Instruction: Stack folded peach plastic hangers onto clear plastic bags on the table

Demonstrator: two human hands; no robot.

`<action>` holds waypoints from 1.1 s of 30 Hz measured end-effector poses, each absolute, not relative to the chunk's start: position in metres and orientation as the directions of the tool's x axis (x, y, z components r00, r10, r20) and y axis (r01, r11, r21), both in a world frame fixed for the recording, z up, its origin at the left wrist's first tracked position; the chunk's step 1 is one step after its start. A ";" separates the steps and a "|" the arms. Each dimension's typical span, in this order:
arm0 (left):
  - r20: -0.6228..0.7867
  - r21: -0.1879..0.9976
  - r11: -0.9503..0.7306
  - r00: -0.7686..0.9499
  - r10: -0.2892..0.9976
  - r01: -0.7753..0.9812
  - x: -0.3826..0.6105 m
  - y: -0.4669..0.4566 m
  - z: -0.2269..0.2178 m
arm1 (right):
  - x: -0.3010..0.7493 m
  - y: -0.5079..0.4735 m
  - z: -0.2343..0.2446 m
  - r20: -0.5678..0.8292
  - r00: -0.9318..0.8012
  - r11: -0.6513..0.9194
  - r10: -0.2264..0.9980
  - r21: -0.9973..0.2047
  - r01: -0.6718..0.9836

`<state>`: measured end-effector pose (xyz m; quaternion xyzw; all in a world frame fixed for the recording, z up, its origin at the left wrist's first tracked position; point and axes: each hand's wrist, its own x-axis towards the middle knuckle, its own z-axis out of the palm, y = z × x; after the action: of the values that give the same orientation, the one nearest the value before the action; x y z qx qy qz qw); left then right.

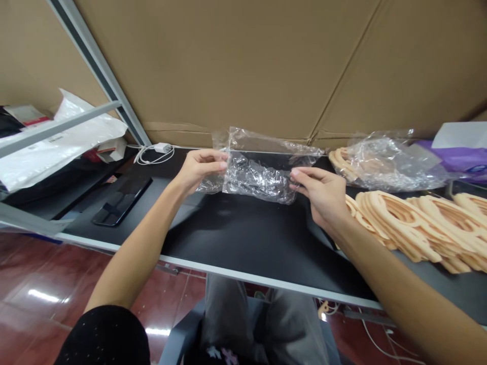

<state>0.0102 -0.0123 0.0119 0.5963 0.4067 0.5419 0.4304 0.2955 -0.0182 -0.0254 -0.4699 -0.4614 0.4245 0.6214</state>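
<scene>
A crinkled clear plastic bag (258,170) is held up over the black table (236,238) between both hands. My left hand (200,170) pinches its left edge with fingers closed. My right hand (323,195) pinches its right edge, thumb and fingers pressed together. What lies inside the bag I cannot make out. To the right of my right hand, several peach-coloured flat ring-shaped foam pieces (411,228) lie in overlapping rows on the table.
Another clear bag with peach pieces (384,162) sits at back right beside a purple and white packet (464,152). A dark phone (122,200) and a white charger with cable (160,149) lie at left. Brown cardboard (243,66) walls the back. White bags (57,142) fill the left shelf.
</scene>
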 end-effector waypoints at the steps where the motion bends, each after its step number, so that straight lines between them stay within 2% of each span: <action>1: 0.308 0.950 -0.311 0.105 0.946 0.020 0.011 -0.013 0.012 | 0.296 -0.017 -0.027 0.194 0.231 0.220 0.953 -0.971 -0.090; 6: 0.338 0.935 -0.351 0.165 0.927 0.059 0.013 -0.015 0.011 | 0.299 -0.011 -0.031 0.230 0.306 0.265 0.924 -0.961 -0.076; 9: 0.446 0.873 -0.460 0.120 0.887 0.159 0.017 -0.017 0.010 | 0.305 -0.003 -0.035 0.284 0.355 0.310 0.891 -0.951 -0.016; 11: 0.597 0.738 -0.586 0.083 0.798 0.334 0.021 -0.020 0.009 | 0.307 0.001 -0.038 0.345 0.401 0.355 0.849 -0.933 0.051; 13: 0.751 0.499 -0.681 0.126 0.649 0.535 0.028 -0.024 0.006 | 0.305 0.000 -0.038 0.376 0.388 0.384 0.841 -0.921 0.060; 15: 0.827 0.236 -0.730 0.263 0.498 0.641 0.035 -0.028 0.001 | 0.301 -0.007 -0.035 0.388 0.292 0.399 0.874 -0.917 0.025; 17: 0.816 0.032 -0.763 0.424 0.393 0.646 0.042 -0.031 -0.006 | 0.296 -0.018 -0.029 0.458 0.205 0.455 0.865 -0.888 0.066; 19: 0.757 -0.099 -0.773 0.551 0.350 0.627 0.048 -0.033 -0.014 | 0.293 -0.029 -0.022 0.599 0.163 0.557 0.784 -0.795 0.242; 21: 0.692 -0.175 -0.764 0.630 0.354 0.621 0.053 -0.036 -0.018 | 0.293 -0.037 -0.016 0.743 0.068 0.643 0.666 -0.617 0.453; 23: 0.637 -0.225 -0.753 0.678 0.367 0.619 0.056 -0.038 -0.021 | 0.295 -0.041 -0.014 0.807 -0.103 0.692 0.582 -0.425 0.584; 26: 0.581 -0.279 -0.757 0.731 0.358 0.591 0.061 -0.041 -0.022 | 0.296 -0.041 -0.019 0.764 -0.321 0.723 0.560 -0.260 0.641; 29: 0.553 -0.310 -0.774 0.767 0.327 0.553 0.066 -0.043 -0.025 | 0.296 -0.037 -0.027 0.692 -0.423 0.731 0.585 -0.224 0.645; 33: 0.521 -0.311 -0.782 0.785 0.335 0.540 0.069 -0.044 -0.029 | 0.297 -0.034 -0.032 0.682 -0.453 0.736 0.574 -0.188 0.651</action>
<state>0.0687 -0.0438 -0.0291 0.9169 0.2386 0.2248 -0.2279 0.2969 -0.0344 -0.0324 -0.3599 -0.8508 -0.0503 0.3795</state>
